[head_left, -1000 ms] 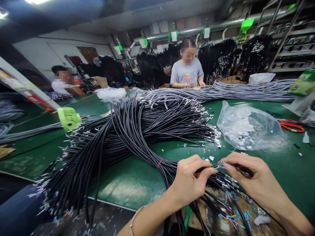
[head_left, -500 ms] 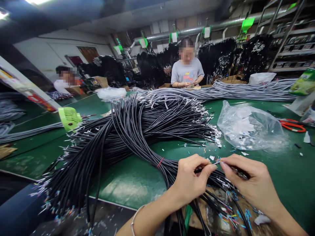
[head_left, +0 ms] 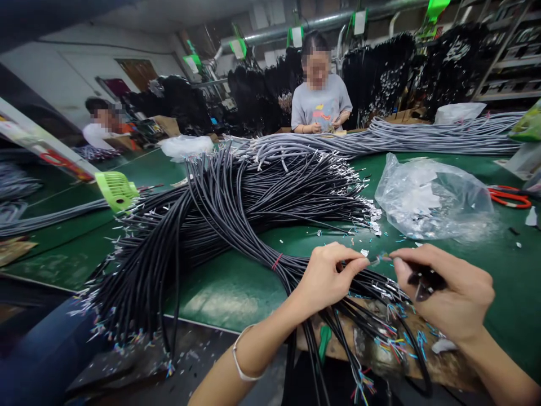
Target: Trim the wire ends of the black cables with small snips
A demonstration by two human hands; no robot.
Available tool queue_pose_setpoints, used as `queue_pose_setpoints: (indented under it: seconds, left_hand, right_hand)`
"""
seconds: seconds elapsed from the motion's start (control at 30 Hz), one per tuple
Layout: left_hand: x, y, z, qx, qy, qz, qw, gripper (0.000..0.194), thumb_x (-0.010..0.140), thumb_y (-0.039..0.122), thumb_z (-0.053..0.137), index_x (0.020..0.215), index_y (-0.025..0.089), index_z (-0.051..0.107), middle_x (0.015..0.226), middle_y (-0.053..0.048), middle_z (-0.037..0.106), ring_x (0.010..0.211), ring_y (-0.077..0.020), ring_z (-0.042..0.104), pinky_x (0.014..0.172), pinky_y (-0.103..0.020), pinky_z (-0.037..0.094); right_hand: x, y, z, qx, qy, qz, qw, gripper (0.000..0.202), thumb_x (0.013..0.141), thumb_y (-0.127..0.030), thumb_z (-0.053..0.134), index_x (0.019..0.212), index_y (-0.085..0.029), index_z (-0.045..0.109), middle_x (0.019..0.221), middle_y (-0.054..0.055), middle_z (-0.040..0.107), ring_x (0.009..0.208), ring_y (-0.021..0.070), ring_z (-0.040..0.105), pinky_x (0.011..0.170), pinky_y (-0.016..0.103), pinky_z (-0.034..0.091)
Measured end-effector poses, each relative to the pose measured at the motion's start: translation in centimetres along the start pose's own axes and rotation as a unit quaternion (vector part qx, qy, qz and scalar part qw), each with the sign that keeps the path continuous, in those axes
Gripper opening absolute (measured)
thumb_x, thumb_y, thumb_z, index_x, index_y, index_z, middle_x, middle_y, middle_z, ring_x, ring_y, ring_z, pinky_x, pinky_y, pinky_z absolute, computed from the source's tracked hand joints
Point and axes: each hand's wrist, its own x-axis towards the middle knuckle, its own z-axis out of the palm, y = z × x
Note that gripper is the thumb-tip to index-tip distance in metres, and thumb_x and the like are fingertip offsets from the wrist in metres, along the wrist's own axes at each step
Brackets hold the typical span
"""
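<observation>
My left hand (head_left: pixel 332 276) is closed in a pinch on a cable end (head_left: pixel 374 261), whose thin coloured wires point to the right and are blurred. Facing it, my right hand (head_left: pixel 450 293) is curled, its thumb and forefinger tips close to those wires. A dark, shiny object (head_left: pixel 426 282) lies in the right palm, mostly covered by the fingers, so its kind is unclear. Under both hands run black cables (head_left: pixel 291 270) tied with a red band (head_left: pixel 276 261). Their stripped ends (head_left: pixel 391 344) fan out in several colours.
A large heap of black cables (head_left: pixel 228 208) covers the middle of the green table (head_left: pixel 215 304). Beyond lie grey cables (head_left: pixel 443 135). A clear plastic bag (head_left: pixel 431 197) and red-handled scissors (head_left: pixel 509 196) are at right, a green fan (head_left: pixel 116 190) at left. A person (head_left: pixel 321 96) works opposite.
My hands have drawn slightly apart, the right one moving rightward off the coloured wires and turning to show more of the dark object. The camera view has tilted a little downward.
</observation>
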Motion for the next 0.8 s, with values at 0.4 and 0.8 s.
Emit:
queue_pose_setpoints:
  seconds: [0.4,0.8]
  left_hand:
    - [-0.4,-0.1,-0.7,0.161,-0.188,0.076,0.966,0.017,0.070,0.027,0.074,0.084,0.020,0.068,0.090,-0.003,0.058,0.082,-0.0169,0.057,0.072,-0.024,0.045]
    - [-0.3,-0.4,0.2,0.263,-0.215,0.122,0.933,0.011,0.076,0.024,0.069,0.084,0.016,0.067,0.085,-0.004,0.063,0.086,-0.0220,0.057,0.072,-0.030,0.046]
  right_hand:
    - [0.2,1.0,0.5,-0.009,-0.082,0.029,0.996,0.024,0.074,-0.008,0.050,0.089,-0.020,0.065,0.082,0.002,0.071,0.068,0.0164,0.066,0.062,0.026,0.051]
    - [0.3,1.1,0.5,0.008,-0.116,0.030,0.993,0.026,0.073,-0.005,0.049,0.088,-0.020,0.064,0.081,0.001,0.070,0.068,0.0149,0.065,0.061,0.025,0.049]
